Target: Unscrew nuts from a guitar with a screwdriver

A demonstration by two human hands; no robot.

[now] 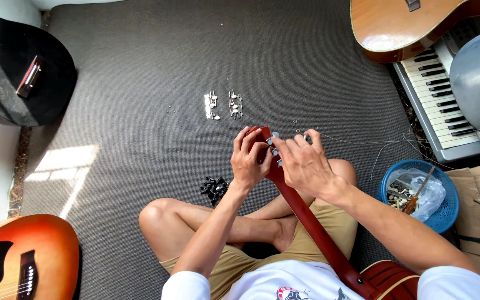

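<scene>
A grey carpet (156, 61) covers the floor, with other guitars at its corners and a keyboard (443, 94) along its right edge. The red guitar (312, 222) lies across the seated person's lap, its headstock (268, 145) near mid-carpet. The left hand (249, 158) is closed around the headstock; the right hand (305, 164) pinches a small tuning peg (275, 135) there. The neck is judged stiff and light: support it at the headstock. The pegs are judged small, smooth metal and slippery: grip with fingertips.

Glossy red wood guitar neck (306, 214), shiny metal tuners (223, 105), matt grey carpet (140, 83)
</scene>
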